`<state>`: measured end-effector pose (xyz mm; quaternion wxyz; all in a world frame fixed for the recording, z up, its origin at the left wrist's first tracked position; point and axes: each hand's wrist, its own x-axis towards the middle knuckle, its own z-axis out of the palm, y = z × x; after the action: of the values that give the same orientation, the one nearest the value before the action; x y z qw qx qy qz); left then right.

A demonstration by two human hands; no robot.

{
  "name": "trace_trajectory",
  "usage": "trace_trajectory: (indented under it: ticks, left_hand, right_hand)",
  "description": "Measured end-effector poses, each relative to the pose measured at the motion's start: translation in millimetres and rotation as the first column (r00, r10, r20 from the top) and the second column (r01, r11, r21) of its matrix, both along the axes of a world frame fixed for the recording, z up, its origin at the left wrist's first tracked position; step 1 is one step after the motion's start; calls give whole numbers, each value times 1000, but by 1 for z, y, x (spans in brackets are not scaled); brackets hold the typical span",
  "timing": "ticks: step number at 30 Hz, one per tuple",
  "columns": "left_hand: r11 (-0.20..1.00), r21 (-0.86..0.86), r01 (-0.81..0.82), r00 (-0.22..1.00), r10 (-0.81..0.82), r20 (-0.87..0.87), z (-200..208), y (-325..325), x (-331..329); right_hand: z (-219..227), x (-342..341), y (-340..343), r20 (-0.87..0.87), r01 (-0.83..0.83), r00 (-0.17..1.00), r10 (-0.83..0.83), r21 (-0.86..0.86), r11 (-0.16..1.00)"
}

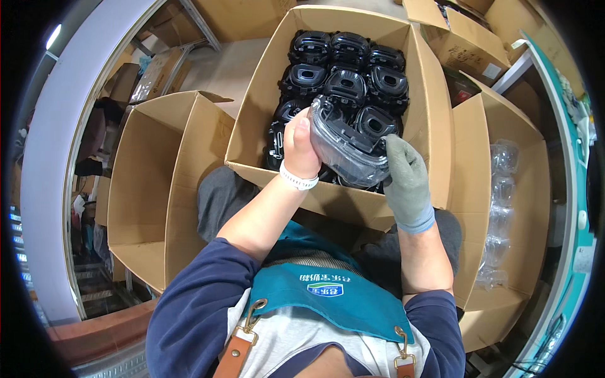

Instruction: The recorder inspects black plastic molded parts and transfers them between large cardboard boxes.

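A clear, curved plastic cover [346, 148] is held between my hands, tilted, over the near part of a big open cardboard box [431, 120]. My left hand [301, 146] is bare, with a white band at the wrist. It is closed on the cover's left end, the thumb on top. My right hand [406, 176], in a grey-green glove, pinches the right end; some of its fingertips are hidden behind the edge. Below lie several black plastic housings [346, 87] with oval openings, set in rows inside the box. The cover hides part of the nearest ones.
An open cardboard box [148, 183] stands at my left. To my right, another open box [528, 208] holds several clear plastic covers [501, 220] in a column. More cartons [469, 50] are stacked at the far right. A teal-edged frame [570, 157] borders the right side.
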<state>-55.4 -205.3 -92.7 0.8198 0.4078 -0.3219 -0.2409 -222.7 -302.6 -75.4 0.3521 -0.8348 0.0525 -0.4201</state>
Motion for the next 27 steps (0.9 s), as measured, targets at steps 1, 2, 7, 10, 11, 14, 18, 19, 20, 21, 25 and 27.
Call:
trace_trajectory:
  ticks: [1,2,7,10,11,14,18,19,20,21,25,27]
  left_hand:
    - [1000,2,0,1000,0,-1,1,0,-2]
    - [1000,4,-8,1000,8,-22,1,1,-4]
    - [1000,-17,-9,1000,9,3,-1,4,-9]
    - [993,20,-115,993,116,-19,-6,1,-10]
    - [993,20,-117,993,118,-18,-5,3,-8]
    - [997,27,-76,997,76,7,2,7,-1]
    - [997,-38,-72,996,74,40,2,10,3]
    - [997,-38,-73,996,75,39,7,10,1]
    - [994,6,-111,993,111,47,12,11,-3]
    - [988,51,-148,988,145,56,16,12,-6]
    - [985,69,-157,986,152,68,13,17,-7]
    - [954,96,-283,957,275,88,9,13,-7]
  right_hand:
    - [-2,1,0,-1,0,1000,0,2,1000]
    - [-5,2,0,26,36,999,-36,-15,999]
    - [-8,1,11,9,-2,1000,-1,354,935]
    - [-13,7,12,199,-195,979,35,888,417]
    - [-8,6,15,-12,78,996,-84,522,850]
    - [-2,5,18,-191,193,969,-158,177,965]
    - [18,8,34,64,-144,989,132,601,786]
    - [20,9,35,-26,-103,989,144,576,811]
    - [16,11,35,29,-99,994,103,616,782]
    - [16,10,36,27,-98,994,103,617,781]
    - [10,10,38,-70,52,997,-21,465,884]
    - [8,13,38,-78,70,996,-36,483,873]
